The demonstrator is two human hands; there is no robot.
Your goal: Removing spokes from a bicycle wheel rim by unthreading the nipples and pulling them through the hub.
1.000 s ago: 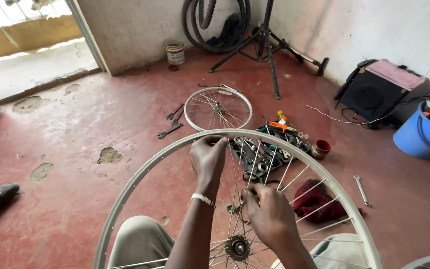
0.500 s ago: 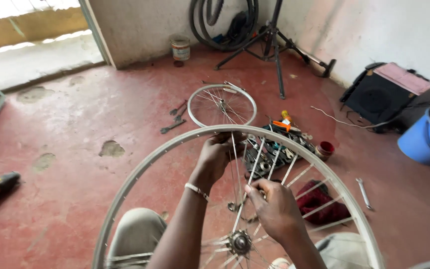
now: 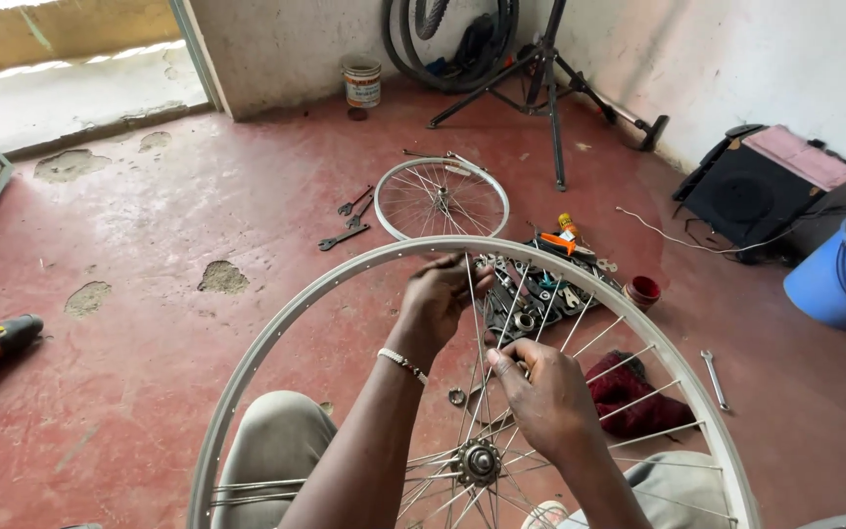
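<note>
A large silver bicycle rim [image 3: 276, 323] stands upright on my lap, with its hub [image 3: 479, 460] low in the middle and thin spokes running out to the rim. My left hand [image 3: 440, 297] reaches up to the top of the rim and pinches the outer end of a spoke [image 3: 469, 323] there. My right hand [image 3: 540, 392] is closed around the same group of spokes halfway between hub and rim. A bead bracelet sits on my left wrist.
A smaller spoked wheel [image 3: 441, 199] lies flat on the red floor beyond the rim. Wrenches [image 3: 350, 220], a pile of tools and parts [image 3: 540, 289], a red rag [image 3: 629, 392], a small red cup [image 3: 643, 291], a repair stand [image 3: 550, 88], a black box [image 3: 761, 191] and a blue bucket [image 3: 839, 284] surround me.
My left hand has slid slightly along the top of the rim. My right hand has moved up the spokes and closed on them. The view has tilted a little.
</note>
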